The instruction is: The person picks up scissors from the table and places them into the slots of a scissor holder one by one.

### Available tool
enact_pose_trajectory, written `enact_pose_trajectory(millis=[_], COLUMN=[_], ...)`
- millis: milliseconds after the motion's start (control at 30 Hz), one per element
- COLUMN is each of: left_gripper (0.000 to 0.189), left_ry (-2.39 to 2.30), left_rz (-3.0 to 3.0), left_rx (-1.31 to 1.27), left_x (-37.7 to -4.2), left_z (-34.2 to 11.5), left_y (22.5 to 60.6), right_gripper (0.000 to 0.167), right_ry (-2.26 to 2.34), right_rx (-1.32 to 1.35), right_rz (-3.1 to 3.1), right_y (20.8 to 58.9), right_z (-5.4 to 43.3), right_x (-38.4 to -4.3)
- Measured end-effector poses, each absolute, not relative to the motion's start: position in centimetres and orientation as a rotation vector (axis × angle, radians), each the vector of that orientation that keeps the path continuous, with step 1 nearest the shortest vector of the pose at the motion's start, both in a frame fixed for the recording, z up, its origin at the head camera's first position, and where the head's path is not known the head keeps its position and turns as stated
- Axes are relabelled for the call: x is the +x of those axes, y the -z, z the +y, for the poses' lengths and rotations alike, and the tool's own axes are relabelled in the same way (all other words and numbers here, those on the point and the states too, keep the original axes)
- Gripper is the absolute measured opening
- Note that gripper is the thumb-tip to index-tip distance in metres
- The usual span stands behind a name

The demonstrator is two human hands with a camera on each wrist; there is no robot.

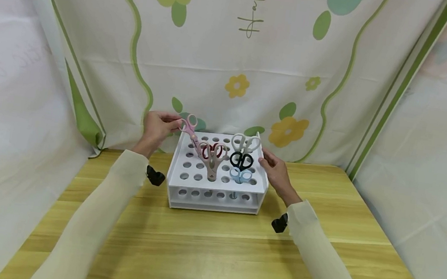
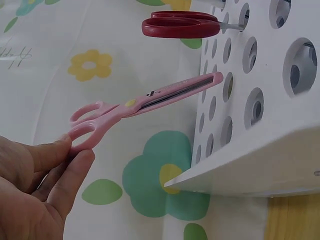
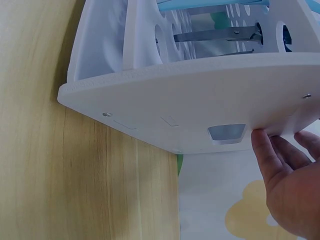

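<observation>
My left hand point(image 1: 159, 128) pinches a handle loop of pink scissors point(image 2: 172, 93) between thumb and fingers. The scissors slant down over the left part of a white rack point(image 1: 188, 183) with rows of round holes. In the left wrist view, their rounded tip overlaps the holed panel. Against the rack's right side panel, near its top edge, lie the fingertips of my right hand point(image 3: 295, 192). Handles-up in the rack stand red scissors point(image 2: 180, 25), beige scissors point(image 1: 212, 171), white scissors point(image 1: 244, 149), black scissors point(image 1: 240, 161) and light blue scissors point(image 1: 240, 177).
The rack stands toward the back of a wooden table point(image 1: 210, 249), close to a flower-printed cloth point(image 1: 199, 62) hanging behind it. More cloth hangs on the left and right. Each wrist wears a small black camera mount.
</observation>
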State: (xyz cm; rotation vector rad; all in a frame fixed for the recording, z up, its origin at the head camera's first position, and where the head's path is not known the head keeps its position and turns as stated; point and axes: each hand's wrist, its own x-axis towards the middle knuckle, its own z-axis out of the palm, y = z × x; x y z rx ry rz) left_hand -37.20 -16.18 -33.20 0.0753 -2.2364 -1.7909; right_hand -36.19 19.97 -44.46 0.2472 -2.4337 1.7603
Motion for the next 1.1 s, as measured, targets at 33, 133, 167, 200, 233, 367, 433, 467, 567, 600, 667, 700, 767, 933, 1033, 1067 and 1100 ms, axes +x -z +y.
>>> enact_pose_trajectory(millis=[33,133,167,200,233,367,433,467,567,600,667,700,767,933,1033,1067,1100], left_gripper=[0.026,0.025,0.025,0.024,0.024,0.022,0.021,0.021,0.02,0.019,0.018,0.018,0.017,0.018,0.018,0.019,0.019], left_ry=[1.767,1.711,1.683,1.662,1.65,1.596,1.578,1.566,1.534,1.524,1.505,1.492,1.474,1.489,1.489,1.477,1.467], left_rz=[-2.248,-2.276,-2.291,-2.301,-2.305,-2.321,-2.327,-2.332,-2.352,-2.355,-2.36,-2.367,-2.375,-2.401,-2.432,-2.445,-2.457], left_rx=[0.073,0.066,0.061,0.062,0.058,0.035,0.015,0.006,-0.018,-0.027,-0.043,-0.051,-0.074,-0.122,-0.151,-0.162,-0.175], left_x=[-37.2,-37.2,-37.3,-37.3,-37.3,-37.3,-37.3,-37.3,-37.4,-37.4,-37.4,-37.5,-37.5,-37.6,-37.6,-37.6,-37.6], left_z=[-16.2,-16.1,-16.1,-16.0,-16.0,-15.9,-15.9,-15.9,-15.9,-15.9,-15.9,-15.9,-15.9,-16.1,-16.2,-16.2,-16.2], left_y=[33.3,33.4,33.4,33.4,33.4,33.6,33.7,33.7,33.9,34.0,34.1,34.1,34.3,34.5,34.6,34.6,34.7], right_gripper=[0.052,0.052,0.052,0.052,0.052,0.051,0.051,0.051,0.051,0.051,0.051,0.051,0.052,0.053,0.052,0.052,0.052], right_ry=[-1.759,-1.748,-1.737,-1.727,-1.721,-1.73,-1.746,-1.755,-1.779,-1.785,-1.794,-1.793,-1.783,-1.756,-1.762,-1.764,-1.767], right_rx=[0.246,0.254,0.252,0.256,0.258,0.264,0.278,0.279,0.283,0.285,0.277,0.276,0.275,0.264,0.267,0.271,0.271], right_rz=[-2.432,-2.429,-2.429,-2.432,-2.432,-2.421,-2.415,-2.411,-2.404,-2.401,-2.398,-2.397,-2.404,-2.414,-2.409,-2.41,-2.41], right_y=[44.5,44.6,44.6,44.7,44.7,44.7,44.6,44.5,44.5,44.6,44.6,44.6,44.7,44.6,44.6,44.6,44.6], right_z=[20.0,19.9,19.9,19.9,19.9,19.9,20.0,20.0,20.0,20.0,20.0,20.0,20.0,20.0,20.0,20.0,20.0], right_x=[-36.2,-36.3,-36.3,-36.3,-36.4,-36.3,-36.2,-36.2,-36.2,-36.3,-36.3,-36.3,-36.3,-36.2,-36.2,-36.2,-36.2])
